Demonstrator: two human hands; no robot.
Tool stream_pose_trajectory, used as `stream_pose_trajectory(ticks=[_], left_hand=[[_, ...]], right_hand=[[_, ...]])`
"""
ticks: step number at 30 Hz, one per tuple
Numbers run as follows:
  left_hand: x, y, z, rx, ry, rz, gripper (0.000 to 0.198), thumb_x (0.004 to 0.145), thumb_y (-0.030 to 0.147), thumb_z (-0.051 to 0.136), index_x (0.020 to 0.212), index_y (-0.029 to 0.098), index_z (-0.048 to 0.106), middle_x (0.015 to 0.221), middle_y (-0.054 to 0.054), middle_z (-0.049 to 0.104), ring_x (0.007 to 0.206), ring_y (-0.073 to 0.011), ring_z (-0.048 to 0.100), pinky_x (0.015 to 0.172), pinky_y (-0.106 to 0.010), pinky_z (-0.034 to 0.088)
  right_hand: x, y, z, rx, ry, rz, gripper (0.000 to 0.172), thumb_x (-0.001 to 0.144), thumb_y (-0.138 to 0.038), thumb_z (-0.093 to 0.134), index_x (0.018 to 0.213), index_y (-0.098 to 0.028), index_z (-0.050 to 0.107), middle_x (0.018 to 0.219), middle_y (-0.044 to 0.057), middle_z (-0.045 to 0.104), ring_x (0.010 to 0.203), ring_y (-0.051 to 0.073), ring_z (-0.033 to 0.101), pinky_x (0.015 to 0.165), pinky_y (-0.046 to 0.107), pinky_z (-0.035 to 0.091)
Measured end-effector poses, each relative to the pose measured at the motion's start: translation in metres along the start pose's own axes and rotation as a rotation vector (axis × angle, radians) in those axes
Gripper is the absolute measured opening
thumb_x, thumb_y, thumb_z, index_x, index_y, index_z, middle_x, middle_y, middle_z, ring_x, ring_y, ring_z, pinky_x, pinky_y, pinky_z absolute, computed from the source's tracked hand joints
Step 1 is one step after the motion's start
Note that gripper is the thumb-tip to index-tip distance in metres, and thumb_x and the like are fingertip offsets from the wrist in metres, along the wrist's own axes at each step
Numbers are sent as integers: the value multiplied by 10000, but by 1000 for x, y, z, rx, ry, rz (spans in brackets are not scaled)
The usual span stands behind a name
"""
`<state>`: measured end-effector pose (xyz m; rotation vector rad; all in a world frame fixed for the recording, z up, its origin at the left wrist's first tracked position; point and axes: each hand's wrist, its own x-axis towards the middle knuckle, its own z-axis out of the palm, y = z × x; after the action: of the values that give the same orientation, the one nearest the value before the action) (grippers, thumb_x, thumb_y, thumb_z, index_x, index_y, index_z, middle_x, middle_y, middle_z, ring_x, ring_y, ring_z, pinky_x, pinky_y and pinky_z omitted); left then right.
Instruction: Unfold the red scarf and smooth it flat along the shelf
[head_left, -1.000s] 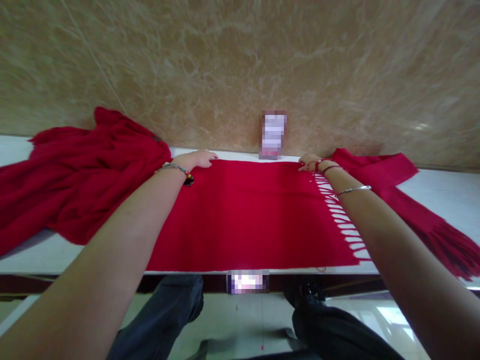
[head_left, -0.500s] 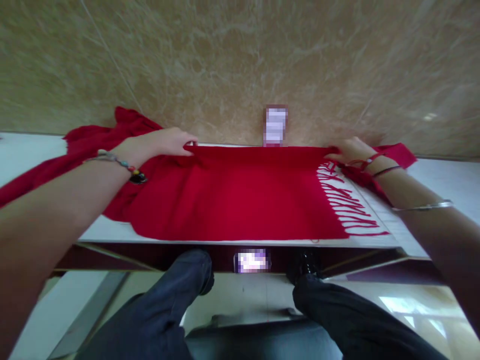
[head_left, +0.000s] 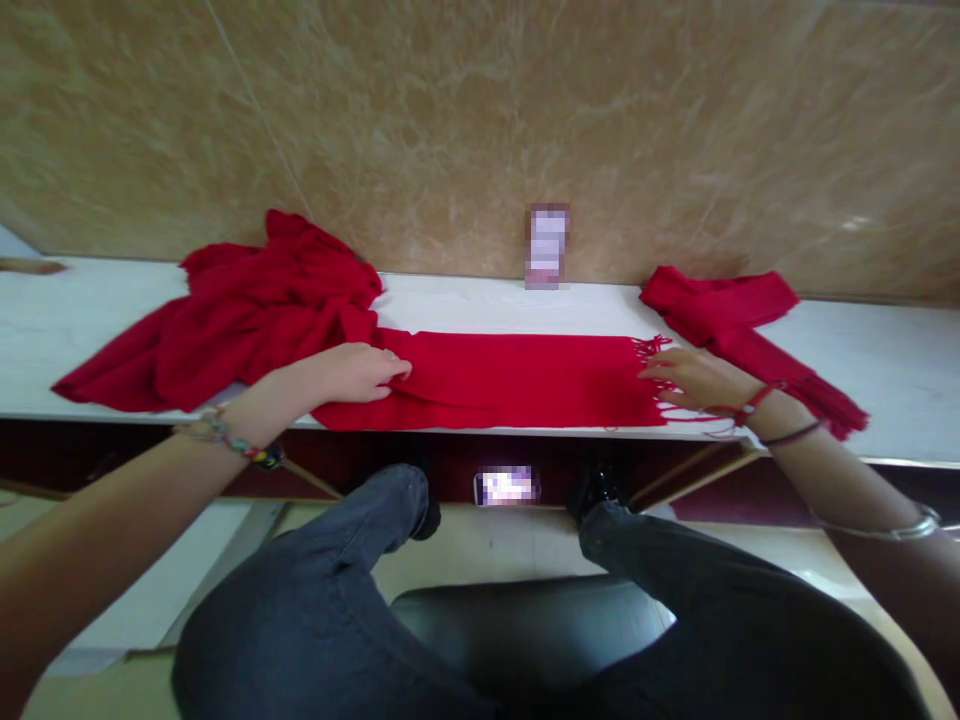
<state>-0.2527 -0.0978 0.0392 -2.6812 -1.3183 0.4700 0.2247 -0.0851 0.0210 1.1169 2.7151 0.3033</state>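
Note:
A red scarf (head_left: 525, 375) lies along a white table, folded lengthwise into a narrow band with its fringe at the right end. My left hand (head_left: 361, 372) rests on the band's left part, fingers lying on the cloth and thumb apart. Over the fringe (head_left: 652, 348) at the other end, my right hand (head_left: 694, 380) has its fingers spread and touches the strands. To the left, the cloth runs into a loose crumpled heap (head_left: 255, 310). Beyond my right hand lies another red folded scarf (head_left: 720, 300), its fringed end partly behind my wrist.
A phone (head_left: 547, 245) with a blurred screen leans against the marbled wall behind the white table (head_left: 465, 300). Below the table edge, another lit phone (head_left: 507, 486) lies on a dark shelf between my knees. A brownish stick-like object (head_left: 34, 266) is at the far left.
The wide scarf panel has become a narrower band, its upper edge brought toward me. Both hands have moved nearer and let go of that edge. The right-hand scarf shows more fully.

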Motion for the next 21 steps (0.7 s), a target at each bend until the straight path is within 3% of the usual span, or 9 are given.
stream_pose_trajectory(ticks=[3, 7, 11, 16, 18, 21], left_hand=[[7, 18, -9, 56, -38, -11, 257, 818, 165, 451, 1000, 194, 629, 998, -45, 689, 864, -173, 632, 773, -271, 452], [11, 38, -4, 77, -12, -105, 283, 826, 154, 411, 1033, 183, 602, 1057, -64, 665, 920, -182, 627, 786, -281, 461], [7, 37, 0, 73, -9, -191, 286, 850, 170, 383, 1048, 179, 590, 1090, -78, 644, 944, -199, 631, 762, -283, 472], [-4, 33, -5, 70, 90, -281, 309, 852, 167, 360, 1057, 164, 592, 1109, -100, 622, 959, -236, 631, 768, -317, 479], [-9, 34, -1, 51, 85, -264, 308, 854, 171, 356, 1050, 173, 594, 1105, -96, 621, 949, -228, 632, 776, -314, 478], [-12, 36, 8, -15, 17, -218, 275, 845, 173, 372, 987, 191, 607, 1048, -80, 635, 926, -206, 628, 782, -292, 477]], right_hand=[[7, -14, 2, 36, 76, -74, 299, 784, -102, 520, 1025, -134, 695, 1021, 117, 695, 945, 228, 637, 842, 335, 496], [4, -28, 11, 2, 151, 0, 244, 814, -106, 469, 895, -140, 696, 876, 112, 697, 809, 211, 641, 752, 316, 481], [-2, -30, 7, -33, 276, 96, 260, 855, -144, 429, 858, -150, 688, 858, 109, 688, 796, 210, 631, 738, 307, 465], [-10, -33, 0, 24, 461, 200, 272, 865, -155, 410, 887, -144, 682, 856, 111, 690, 813, 222, 639, 739, 317, 489], [-14, -34, 4, 108, 444, 173, 264, 860, -159, 417, 877, -153, 680, 848, 103, 694, 805, 212, 645, 742, 316, 504], [-19, -32, 14, 225, 316, 71, 236, 826, -144, 446, 831, -170, 681, 822, 82, 699, 783, 195, 654, 735, 307, 524]])
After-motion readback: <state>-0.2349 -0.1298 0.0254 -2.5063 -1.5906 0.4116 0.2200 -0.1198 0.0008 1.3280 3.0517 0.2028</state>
